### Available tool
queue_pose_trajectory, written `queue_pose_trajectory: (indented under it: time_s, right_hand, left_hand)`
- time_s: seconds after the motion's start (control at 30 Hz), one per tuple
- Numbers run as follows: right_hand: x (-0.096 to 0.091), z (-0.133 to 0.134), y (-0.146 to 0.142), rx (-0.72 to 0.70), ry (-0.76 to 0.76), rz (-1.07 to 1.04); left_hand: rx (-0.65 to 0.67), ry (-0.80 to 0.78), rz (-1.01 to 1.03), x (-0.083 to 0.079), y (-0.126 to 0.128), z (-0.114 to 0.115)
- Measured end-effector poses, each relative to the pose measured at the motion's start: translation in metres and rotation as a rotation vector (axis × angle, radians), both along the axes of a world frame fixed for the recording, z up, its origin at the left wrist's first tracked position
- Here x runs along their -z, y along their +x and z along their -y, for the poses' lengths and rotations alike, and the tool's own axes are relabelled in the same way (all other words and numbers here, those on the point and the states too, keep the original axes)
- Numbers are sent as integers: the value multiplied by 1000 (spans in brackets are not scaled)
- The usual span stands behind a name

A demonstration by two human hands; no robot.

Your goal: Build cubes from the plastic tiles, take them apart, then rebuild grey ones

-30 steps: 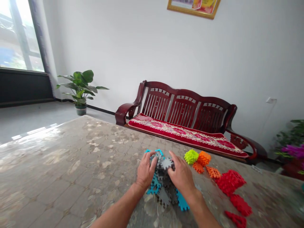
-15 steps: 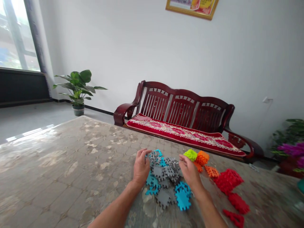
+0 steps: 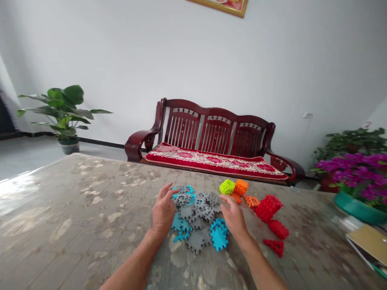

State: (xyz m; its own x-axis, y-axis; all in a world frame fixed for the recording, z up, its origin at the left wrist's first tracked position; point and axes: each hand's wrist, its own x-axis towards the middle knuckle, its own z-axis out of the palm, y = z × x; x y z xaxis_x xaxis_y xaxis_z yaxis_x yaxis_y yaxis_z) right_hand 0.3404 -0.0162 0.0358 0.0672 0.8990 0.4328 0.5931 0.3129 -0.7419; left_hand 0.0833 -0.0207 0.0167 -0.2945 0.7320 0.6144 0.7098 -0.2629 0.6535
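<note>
A loose heap of grey interlocking toy tiles [image 3: 186,212] with toothed edges lies on the table in front of me. Bright blue tiles [image 3: 219,238] stick out at its near right, and teal-blue tiles [image 3: 180,222] at its left. My left hand [image 3: 163,208] rests along the heap's left side, fingers apart and reaching over its far left part. On the right side, my right hand [image 3: 232,213] is held with fingers apart close to the grey tiles. Neither hand shows a tile in its grip. Whether the fingertips touch the heap is hard to make out.
Right of the heap lie a yellow-green block [image 3: 226,186], orange blocks [image 3: 241,187] and red pieces [image 3: 268,208]. A teal planter [image 3: 359,207] with purple flowers and a tan book-like item [image 3: 370,241] sit at the table's right. Behind stands a wooden bench [image 3: 216,133].
My view has turned right, so everything sits further left, and the teal planter now shows more fully. Both hands stay on either side of the heap, with little visible movement.
</note>
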Motion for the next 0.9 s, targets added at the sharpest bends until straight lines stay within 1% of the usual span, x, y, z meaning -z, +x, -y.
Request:
queue_pose_trajectory:
  time_s: [0.1, 0.17, 0.23, 0.33, 0.4, 0.47, 0.57, 0.63, 0.7, 0.8, 0.9]
  right_hand:
    - [1, 20, 24, 78, 50, 247]
    - [0, 36, 48, 137, 33, 436]
    - [0, 52, 76, 232, -25, 595]
    - [0, 72, 118, 344, -186, 768]
    - [2, 82, 139, 349, -272, 834]
    - [6, 87, 150, 327, -334, 871]
    - [11, 87, 151, 284, -345, 903]
    - [13, 83, 144, 268, -307, 909]
    - [10, 77, 131, 248, -271, 878]
    - [0, 67, 103, 162, -225, 732]
    - [-16, 56, 63, 50, -138, 541]
  left_hand:
    - [35, -75, -118, 2, 3, 2]
    - [69, -115, -193, 5, 6, 2]
    - [98, -130, -253, 8, 7, 2]
    - [124, -111, -306, 10, 8, 2]
    - [130, -84, -320, 8, 9, 2]
    - [149, -60, -331, 4, 11, 5]
    - [240, -52, -362, -6, 19, 12]
    - [316, -77, -394, -12, 26, 18]
    - [378, -121, -436, -14, 34, 24]
    - [429, -176, -524, -9, 44, 29]
    - [409, -190, -584, 3, 51, 30]
